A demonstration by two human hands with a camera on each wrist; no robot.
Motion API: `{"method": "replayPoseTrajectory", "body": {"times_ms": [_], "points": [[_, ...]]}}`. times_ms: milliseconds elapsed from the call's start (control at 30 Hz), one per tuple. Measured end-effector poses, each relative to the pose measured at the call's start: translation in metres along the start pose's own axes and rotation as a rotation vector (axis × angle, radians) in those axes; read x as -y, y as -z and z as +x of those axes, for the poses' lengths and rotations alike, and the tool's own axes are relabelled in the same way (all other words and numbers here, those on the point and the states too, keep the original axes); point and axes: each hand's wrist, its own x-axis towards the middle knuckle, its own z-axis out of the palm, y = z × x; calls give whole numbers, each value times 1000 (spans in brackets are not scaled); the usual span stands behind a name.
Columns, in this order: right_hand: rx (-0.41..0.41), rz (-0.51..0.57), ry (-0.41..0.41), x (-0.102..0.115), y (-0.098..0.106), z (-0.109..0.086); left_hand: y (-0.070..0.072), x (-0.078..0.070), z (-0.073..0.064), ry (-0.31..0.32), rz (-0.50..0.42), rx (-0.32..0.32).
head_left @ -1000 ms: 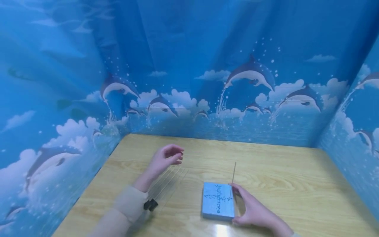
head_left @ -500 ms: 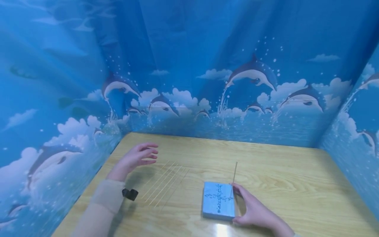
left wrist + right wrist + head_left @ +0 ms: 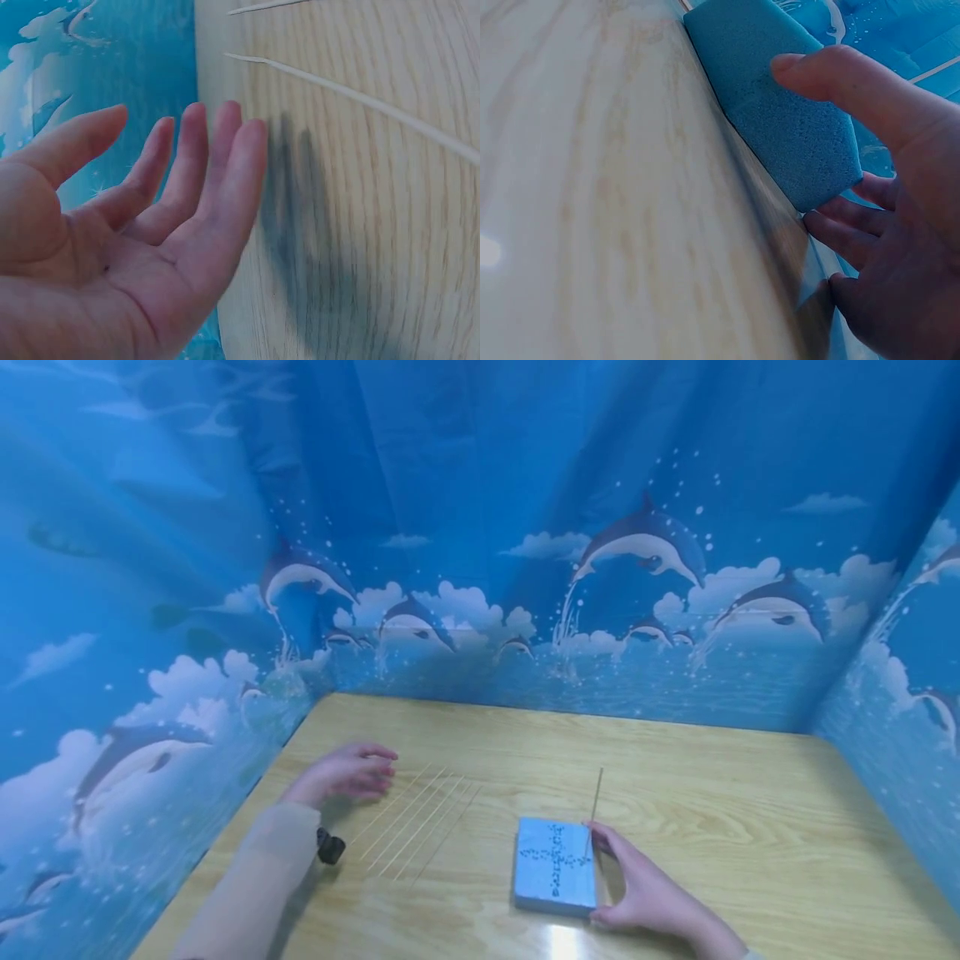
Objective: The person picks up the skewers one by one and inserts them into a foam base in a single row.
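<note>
Right fingers (image 3: 847, 238) grip blue block (image 3: 551, 877) | left fingers (image 3: 241, 180) spread near sticks (image 3: 375, 106) | top: dotted cross (image 3: 556, 858)

Foam block (image 3: 555, 885): on surface (image 3: 735, 827), left of right hand (image 3: 645, 893). Single stick (image 3: 597, 793): standing in block, near its right edge. Loose sticks (image 3: 422, 826): on surface, between block and left hand (image 3: 348, 774). Curtain (image 3: 450, 527): behind surface.

I reach forward with my sleeved left arm (image 3: 247, 877), the left hand (image 3: 347, 775) hovering, its fingers (image 3: 232, 195) loosely bent and slightly apart. My right hand (image 3: 637, 889) grips, thumb (image 3: 847, 71) nearer me, fingertips (image 3: 821, 225) farther away.
</note>
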Motion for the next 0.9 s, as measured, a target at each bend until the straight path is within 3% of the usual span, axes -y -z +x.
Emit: {"method": "replayPoseTrajectory", "body": {"times_ms": [267,500,900], "points": [[2,-12,-1,0,-1,0,-6,1,7,86,41,54],[-18,-35,10,-2,-2,1,-10,2,11,117,63,40],[-17,-30,8,-1,-1,0,-15,3,9,95,153,51]]}}
